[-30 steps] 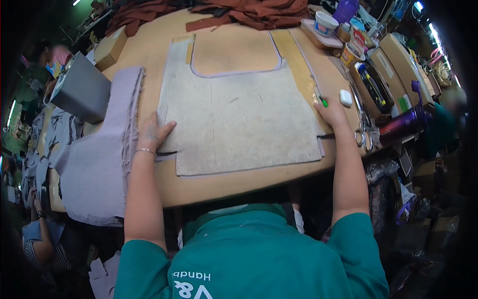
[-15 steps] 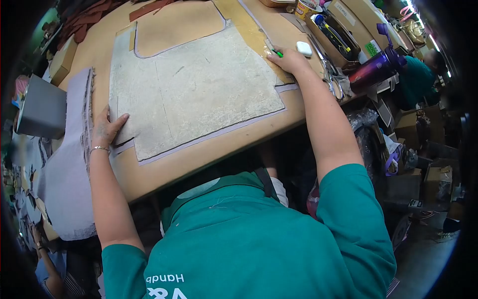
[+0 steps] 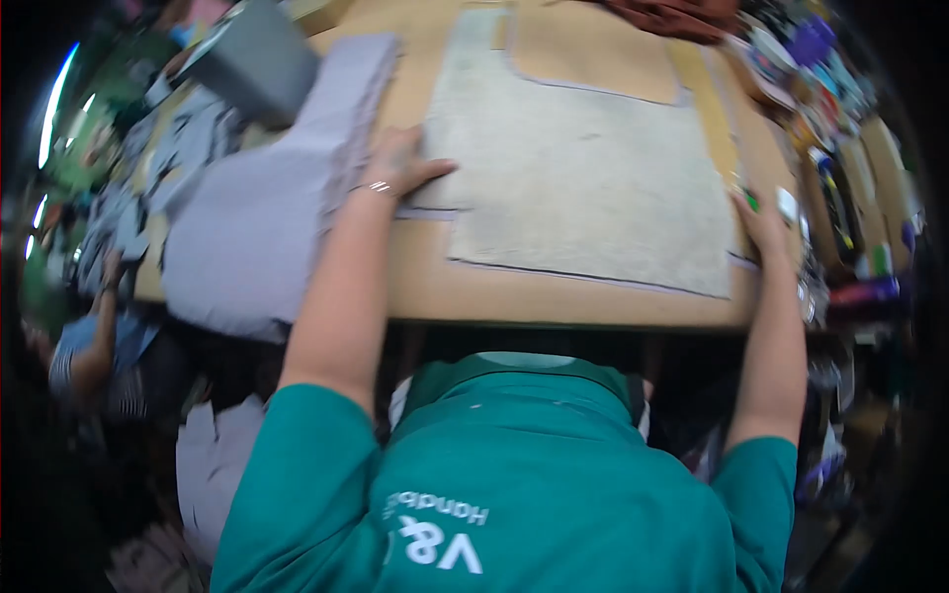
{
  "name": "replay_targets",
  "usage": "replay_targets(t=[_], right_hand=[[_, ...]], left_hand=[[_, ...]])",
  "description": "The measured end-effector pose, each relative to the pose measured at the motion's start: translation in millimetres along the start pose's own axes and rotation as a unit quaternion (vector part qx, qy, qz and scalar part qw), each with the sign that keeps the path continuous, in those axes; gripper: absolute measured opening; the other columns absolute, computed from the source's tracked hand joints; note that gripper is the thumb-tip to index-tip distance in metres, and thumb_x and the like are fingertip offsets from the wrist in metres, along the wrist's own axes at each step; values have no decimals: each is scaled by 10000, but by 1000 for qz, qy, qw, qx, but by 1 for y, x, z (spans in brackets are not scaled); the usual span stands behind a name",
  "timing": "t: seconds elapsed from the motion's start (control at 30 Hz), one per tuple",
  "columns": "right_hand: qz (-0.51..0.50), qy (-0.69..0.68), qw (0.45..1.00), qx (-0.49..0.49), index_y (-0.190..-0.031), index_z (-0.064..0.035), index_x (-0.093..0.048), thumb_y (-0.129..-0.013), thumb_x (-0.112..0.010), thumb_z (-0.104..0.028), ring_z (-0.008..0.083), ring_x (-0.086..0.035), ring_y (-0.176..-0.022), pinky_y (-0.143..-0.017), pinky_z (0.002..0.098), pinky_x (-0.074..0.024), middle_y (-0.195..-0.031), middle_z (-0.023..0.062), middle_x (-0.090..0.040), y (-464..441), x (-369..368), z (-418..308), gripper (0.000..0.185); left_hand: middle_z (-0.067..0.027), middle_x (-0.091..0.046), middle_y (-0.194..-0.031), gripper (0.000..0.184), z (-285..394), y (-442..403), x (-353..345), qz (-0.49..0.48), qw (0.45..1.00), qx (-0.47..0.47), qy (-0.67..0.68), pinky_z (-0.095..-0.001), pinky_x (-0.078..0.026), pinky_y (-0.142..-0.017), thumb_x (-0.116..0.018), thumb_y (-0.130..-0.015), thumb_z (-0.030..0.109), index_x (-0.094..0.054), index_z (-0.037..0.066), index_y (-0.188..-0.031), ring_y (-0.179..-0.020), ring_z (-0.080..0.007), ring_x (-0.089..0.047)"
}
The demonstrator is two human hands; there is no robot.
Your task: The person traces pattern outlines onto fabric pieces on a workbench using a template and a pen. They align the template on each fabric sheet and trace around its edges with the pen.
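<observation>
A large pale cardboard pattern piece [image 3: 593, 188] with a deep cut-out lies flat on lilac fabric, whose thin margin shows along its edges. At the pattern's left edge, my left hand [image 3: 397, 163] rests with its thumb spread onto the board. My right hand [image 3: 765, 225] is at the right edge, its fingers closed round a slim tool with a green part [image 3: 751, 203]; blur hides its exact kind. A yellowish strip [image 3: 710, 109] runs along the pattern's upper right side.
Folded lilac fabric [image 3: 247, 222] hangs over the table's [image 3: 554, 308] front left edge, beside a grey block [image 3: 255, 64]. Brown material [image 3: 682, 15] lies at the back. Boxes and a purple bottle [image 3: 865, 292] crowd the right. Another person's arm [image 3: 104, 331] shows at far left.
My view has swung left, so the pattern piece and both hands appear farther right and the picture is blurred. Both hands stay at the pattern's side edges, the right still holding the tool.
</observation>
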State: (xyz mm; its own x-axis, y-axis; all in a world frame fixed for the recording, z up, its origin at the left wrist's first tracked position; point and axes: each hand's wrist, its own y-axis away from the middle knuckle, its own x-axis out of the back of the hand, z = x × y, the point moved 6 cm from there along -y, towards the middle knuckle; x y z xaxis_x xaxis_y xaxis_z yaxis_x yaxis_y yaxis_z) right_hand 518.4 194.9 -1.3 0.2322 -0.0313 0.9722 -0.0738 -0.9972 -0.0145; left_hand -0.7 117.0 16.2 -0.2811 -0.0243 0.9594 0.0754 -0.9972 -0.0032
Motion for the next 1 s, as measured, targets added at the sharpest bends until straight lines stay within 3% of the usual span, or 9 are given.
replay_targets(t=[0.07, 0.17, 0.37, 0.47, 0.57, 1.0], right_hand=[[-9, 24, 1000, 3, -1194, -104, -458, -772, -487, -506, 324, -490, -1043, -879, 360, -371, -1086, 205, -527, 3, 5, -8, 583], [-13, 9, 1000, 15, -1210, -112, -441, -784, -481, -480, 323, -494, -1038, -877, 353, -371, -1086, 192, -532, 1, 2, -5, 564], [-5, -8, 1000, 29, -1216, -129, -437, -794, -470, -468, 334, -509, -1010, -861, 362, -380, -1061, 194, -545, -3, -5, 6, 543], [-6, 10, 1000, 9, -1214, -124, -439, -794, -478, -458, 338, -513, -1000, -851, 366, -387, -1052, 195, -548, 2, 0, 1, 538], [-6, -10, 1000, 11, -1211, -116, -441, -787, -496, -442, 335, -517, -993, -844, 367, -393, -1040, 198, -551, 8, 5, -7, 537], [17, -32, 999, 12, -1198, -116, -455, -774, -518, -408, 343, -534, -944, -823, 389, -408, -1001, 204, -562, 15, 10, -16, 519]], left_hand=[[-222, -524, -942, 643, 0, 4, 4, -7, 997, 19, 72, -344, -431, -790, -738, -561, 418, -553, -8, -1006, -881, -326, -523], [-183, -551, -780, 562, 3, 10, 7, 67, 996, 3, 66, -351, -421, -692, -739, -570, 402, -565, -33, -881, -775, -284, -509], [-194, -530, -810, 632, -2, 15, 3, 108, 989, 2, 106, -348, -414, -744, -734, -567, 407, -556, -13, -1004, -828, -304, -491], [-216, -474, -973, 728, -6, 8, -4, 17, 993, 21, 113, -334, -389, -846, -725, -565, 427, -492, 13, -1117, -961, -323, -467], [-187, -474, -905, 713, -2, 14, 2, 52, 993, 12, 108, -325, -405, -766, -727, -575, 387, -488, 8, -1130, -849, -278, -476], [-164, -472, -880, 752, 2, 17, 5, 43, 992, 18, 116, -296, -393, -775, -724, -588, 365, -440, 46, -1207, -833, -264, -469]])
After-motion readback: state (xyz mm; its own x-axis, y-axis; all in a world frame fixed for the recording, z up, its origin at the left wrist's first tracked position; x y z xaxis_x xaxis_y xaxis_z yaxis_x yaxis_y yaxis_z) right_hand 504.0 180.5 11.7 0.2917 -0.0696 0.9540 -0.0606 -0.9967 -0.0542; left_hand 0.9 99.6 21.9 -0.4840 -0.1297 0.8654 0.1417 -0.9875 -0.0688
